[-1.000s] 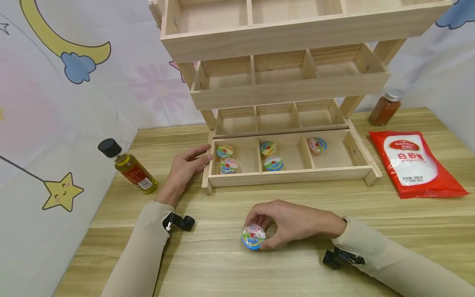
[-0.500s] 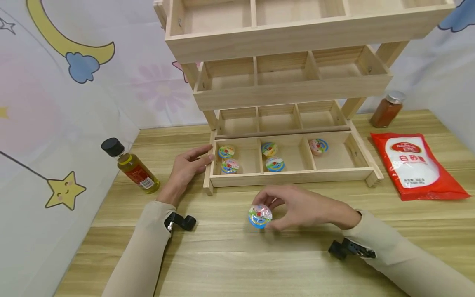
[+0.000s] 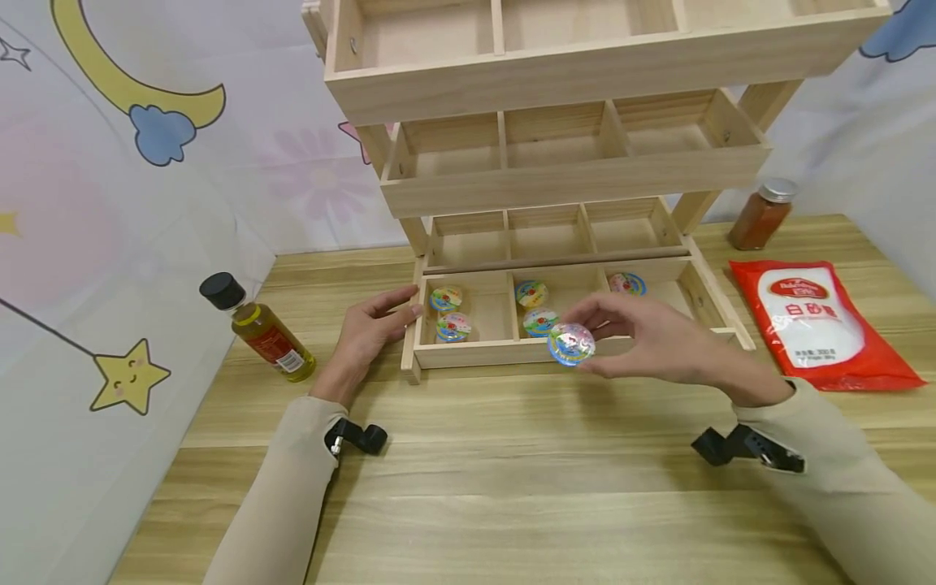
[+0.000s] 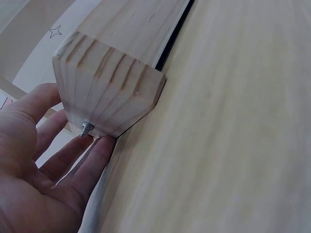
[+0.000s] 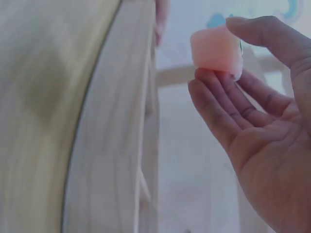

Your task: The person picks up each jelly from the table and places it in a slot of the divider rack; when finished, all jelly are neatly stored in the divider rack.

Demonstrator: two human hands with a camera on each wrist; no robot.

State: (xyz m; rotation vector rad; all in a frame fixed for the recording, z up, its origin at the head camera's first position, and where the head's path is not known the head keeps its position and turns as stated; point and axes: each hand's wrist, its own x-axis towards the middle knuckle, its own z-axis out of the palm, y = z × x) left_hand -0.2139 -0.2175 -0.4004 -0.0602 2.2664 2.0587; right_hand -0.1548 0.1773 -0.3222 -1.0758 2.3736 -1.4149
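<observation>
My right hand (image 3: 658,345) pinches a jelly cup (image 3: 571,344) between thumb and fingertips, above the front edge of the bottom tray. In the right wrist view the jelly cup (image 5: 216,51) shows its pink body. My left hand (image 3: 373,329) touches the left side of the wooden rack (image 3: 468,355) with extended fingers; in the left wrist view its fingertips meet the rack's end piece (image 4: 109,87). Inside the bottom tray, two jelly cups (image 3: 453,326) lie in the left compartment and two more (image 3: 531,293) in the middle one. Another jelly cup (image 3: 626,283) sits in the right compartment, partly hidden by my hand.
Higher tiers (image 3: 570,183) of the rack overhang the bottom tray. An oil bottle (image 3: 270,337) stands at the left, near my forearm. To the right lie a red and white sugar bag (image 3: 815,325) and, behind it, a spice jar (image 3: 762,215) with a metal lid.
My right hand has carried the jelly cup from low over the table, forward and to the right, up to the bottom tray. The left hand stays at the rack's side.
</observation>
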